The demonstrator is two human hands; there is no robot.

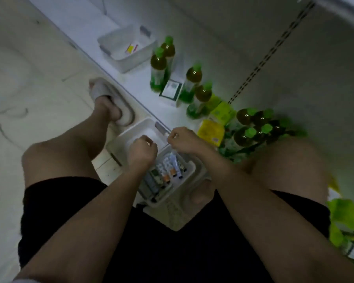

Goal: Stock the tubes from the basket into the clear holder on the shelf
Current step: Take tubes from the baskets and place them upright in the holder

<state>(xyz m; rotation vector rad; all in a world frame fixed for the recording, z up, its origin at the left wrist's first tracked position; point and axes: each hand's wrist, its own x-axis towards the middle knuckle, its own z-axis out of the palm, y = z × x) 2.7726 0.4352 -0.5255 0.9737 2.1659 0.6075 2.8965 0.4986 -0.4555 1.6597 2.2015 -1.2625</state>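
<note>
A white basket (193, 167) sits on the floor between my knees, with several tubes (168, 175) packed in rows inside it. Just beyond it, at the shelf's edge, is a pale open-topped holder (129, 137) with nothing visible inside. My left hand (142, 150) hovers over the near side of that holder with curled fingers; whether it holds anything is hidden. My right hand (183, 138) is curled above the basket's far end, and a pale tube (173, 157) hangs just beneath it, apparently pinched at its top.
Green-capped drink bottles (158, 64) stand on the bottom shelf (86, 23) beside a small white-and-green box (170, 90). More bottles (251, 127) and yellow packets (211, 132) crowd the right. Another white bin (123, 64) sits farther along. My slippered foot (108, 99) rests by the shelf's edge.
</note>
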